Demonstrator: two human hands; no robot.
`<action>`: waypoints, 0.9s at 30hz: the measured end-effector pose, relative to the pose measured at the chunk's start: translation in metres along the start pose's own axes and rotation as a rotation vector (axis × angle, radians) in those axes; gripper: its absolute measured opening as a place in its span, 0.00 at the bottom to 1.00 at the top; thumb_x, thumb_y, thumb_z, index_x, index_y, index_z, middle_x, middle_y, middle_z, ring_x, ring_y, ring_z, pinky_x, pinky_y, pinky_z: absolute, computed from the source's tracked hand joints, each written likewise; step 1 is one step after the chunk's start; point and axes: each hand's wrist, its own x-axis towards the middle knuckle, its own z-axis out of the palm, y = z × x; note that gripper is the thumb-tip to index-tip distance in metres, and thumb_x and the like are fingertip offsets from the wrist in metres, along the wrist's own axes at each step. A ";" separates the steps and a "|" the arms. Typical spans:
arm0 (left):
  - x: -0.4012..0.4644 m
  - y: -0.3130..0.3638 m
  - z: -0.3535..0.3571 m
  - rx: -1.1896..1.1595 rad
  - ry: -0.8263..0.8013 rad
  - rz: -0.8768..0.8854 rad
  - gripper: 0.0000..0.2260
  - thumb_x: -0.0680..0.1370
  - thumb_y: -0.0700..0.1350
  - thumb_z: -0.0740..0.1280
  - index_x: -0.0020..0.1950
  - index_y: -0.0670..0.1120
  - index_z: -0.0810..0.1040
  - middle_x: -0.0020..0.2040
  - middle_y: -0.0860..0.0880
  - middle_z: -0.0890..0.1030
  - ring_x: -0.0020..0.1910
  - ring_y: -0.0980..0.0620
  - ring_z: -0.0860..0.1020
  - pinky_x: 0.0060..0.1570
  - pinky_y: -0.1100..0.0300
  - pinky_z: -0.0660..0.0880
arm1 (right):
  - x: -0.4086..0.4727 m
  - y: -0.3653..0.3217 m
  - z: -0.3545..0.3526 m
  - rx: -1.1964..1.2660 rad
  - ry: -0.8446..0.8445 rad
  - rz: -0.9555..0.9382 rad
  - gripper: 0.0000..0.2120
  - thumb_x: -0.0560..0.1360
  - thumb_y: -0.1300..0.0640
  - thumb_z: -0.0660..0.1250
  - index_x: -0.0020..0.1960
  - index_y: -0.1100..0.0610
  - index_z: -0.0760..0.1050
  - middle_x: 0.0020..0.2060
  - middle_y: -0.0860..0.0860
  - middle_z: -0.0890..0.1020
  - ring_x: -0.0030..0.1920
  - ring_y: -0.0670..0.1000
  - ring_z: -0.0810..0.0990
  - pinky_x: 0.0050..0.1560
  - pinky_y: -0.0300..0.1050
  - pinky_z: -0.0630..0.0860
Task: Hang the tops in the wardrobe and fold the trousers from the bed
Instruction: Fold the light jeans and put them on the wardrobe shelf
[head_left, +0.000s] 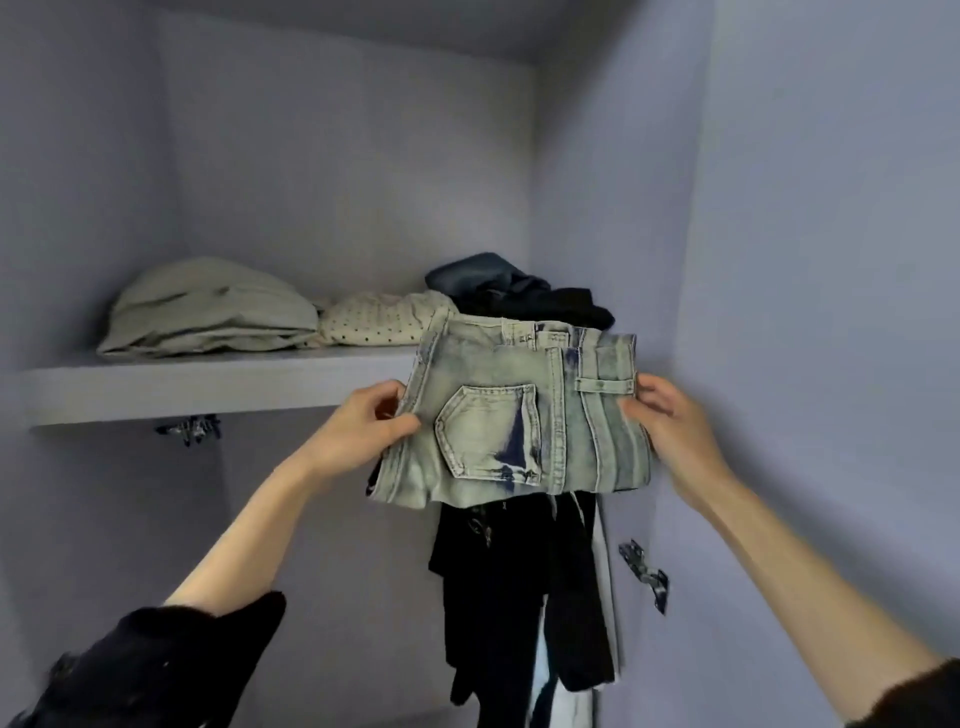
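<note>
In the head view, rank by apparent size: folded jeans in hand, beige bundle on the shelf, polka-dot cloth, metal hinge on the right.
1. folded jeans, nearer the camera, so unsure against the next
2. beige bundle
3. polka-dot cloth
4. metal hinge

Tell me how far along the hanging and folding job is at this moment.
Done, apparently: dark tops hang below the wardrobe shelf, where folded pale and dark clothes are already stacked. In hand: the left hand and right hand grip a folded, faded light-wash pair of jeans at shelf height, not yet set down. The bed is out of view, so what remains cannot be told.
</note>
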 end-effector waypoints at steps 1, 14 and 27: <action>0.019 0.006 -0.010 0.017 0.021 0.025 0.03 0.76 0.35 0.65 0.43 0.42 0.75 0.38 0.51 0.76 0.38 0.58 0.74 0.38 0.69 0.70 | 0.021 -0.008 0.006 0.020 0.006 -0.029 0.11 0.76 0.64 0.65 0.56 0.54 0.76 0.46 0.48 0.82 0.46 0.44 0.80 0.50 0.37 0.74; 0.278 0.026 -0.079 0.011 0.181 -0.094 0.01 0.75 0.39 0.68 0.45 0.44 0.78 0.40 0.48 0.81 0.35 0.55 0.80 0.34 0.64 0.76 | 0.325 -0.053 0.071 0.228 -0.064 -0.107 0.12 0.73 0.69 0.65 0.52 0.56 0.78 0.39 0.49 0.82 0.31 0.40 0.81 0.31 0.33 0.77; 0.461 -0.026 -0.044 0.707 0.076 -0.194 0.25 0.81 0.53 0.56 0.75 0.43 0.59 0.74 0.45 0.64 0.69 0.46 0.67 0.64 0.58 0.67 | 0.507 -0.015 0.124 -0.626 -0.158 -0.084 0.18 0.79 0.57 0.61 0.67 0.62 0.71 0.66 0.58 0.73 0.63 0.55 0.73 0.60 0.43 0.69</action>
